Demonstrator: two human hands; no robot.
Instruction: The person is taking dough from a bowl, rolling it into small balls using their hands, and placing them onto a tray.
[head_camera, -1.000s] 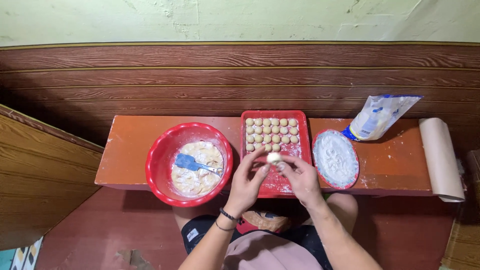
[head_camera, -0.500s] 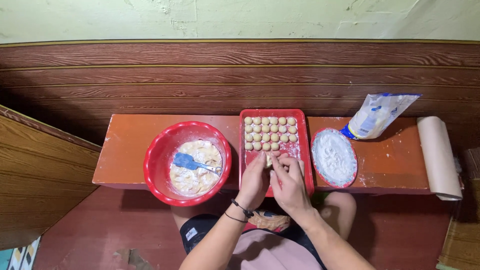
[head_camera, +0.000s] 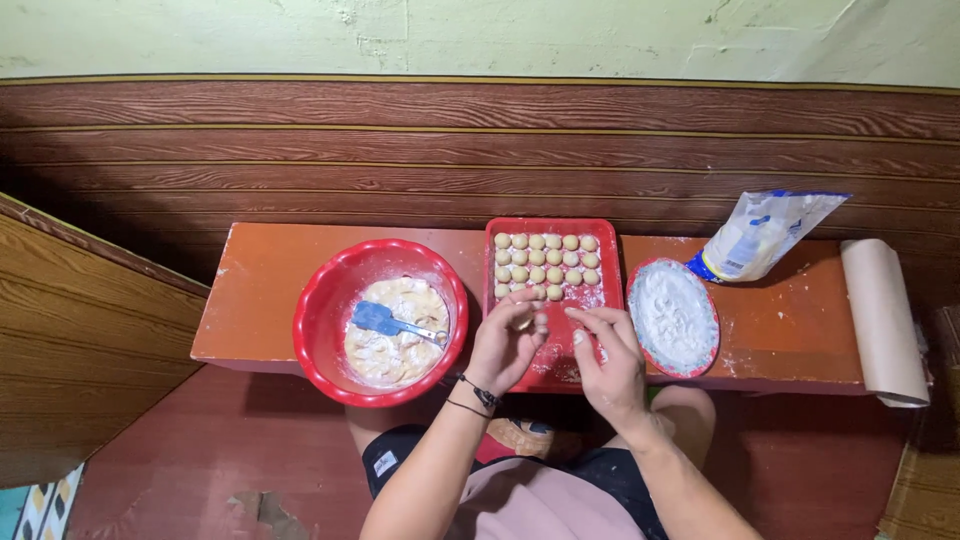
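Observation:
A red rectangular tray (head_camera: 606, 238) on the orange bench holds rows of small pale dough balls (head_camera: 545, 258) in its far half. My left hand (head_camera: 508, 345) hovers over the tray's near part with its fingers curled around a small dough ball. My right hand (head_camera: 605, 362) is just to its right, floury fingers spread, holding nothing. A red bowl (head_camera: 322, 310) to the left contains sticky dough and a blue spatula (head_camera: 378, 319).
A red plate of white flour (head_camera: 672, 316) sits right of the tray. Behind it lies an opened flour bag (head_camera: 765, 232). A roll of brown paper (head_camera: 882, 318) lies at the bench's right end. A wood-panelled wall stands behind the orange bench (head_camera: 260, 280).
Both hands rolled a dough ball together over the tray; now they have parted, the ball staying in my left hand and my right hand opening.

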